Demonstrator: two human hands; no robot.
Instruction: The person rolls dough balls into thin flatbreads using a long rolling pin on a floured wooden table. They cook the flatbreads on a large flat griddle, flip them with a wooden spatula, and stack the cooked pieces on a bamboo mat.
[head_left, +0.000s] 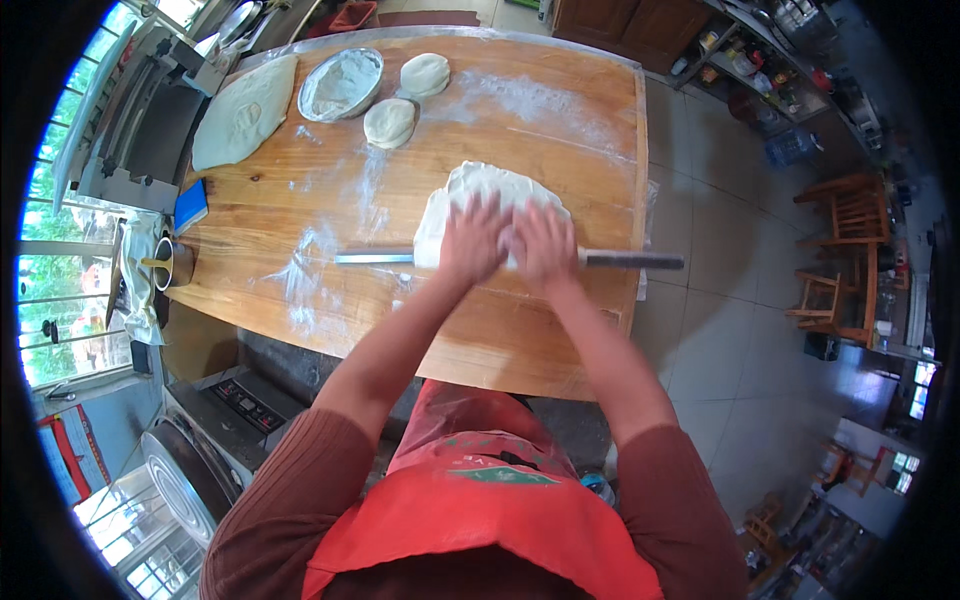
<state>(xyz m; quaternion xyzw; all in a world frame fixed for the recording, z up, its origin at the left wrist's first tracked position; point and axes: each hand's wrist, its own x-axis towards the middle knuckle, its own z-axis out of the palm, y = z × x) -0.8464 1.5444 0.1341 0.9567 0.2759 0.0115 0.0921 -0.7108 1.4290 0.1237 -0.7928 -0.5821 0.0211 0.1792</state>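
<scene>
A flattened sheet of dough lies on the wooden worktop in front of me. A long metal rod, like a rolling pin, runs crosswise at the dough's near edge. Both its ends stick out, while its middle is hidden by dough and hands. My left hand rests palm down on the dough over the rod, fingers spread and blurred. Close beside it, my right hand presses down in the same way, its thumb side near the left hand. Whether the dough wraps fully around the rod, I cannot tell.
Two round dough pieces and a metal bowl of flour stand at the back. A larger dough sheet lies far left, near a metal machine. A blue box and a cup line the left edge.
</scene>
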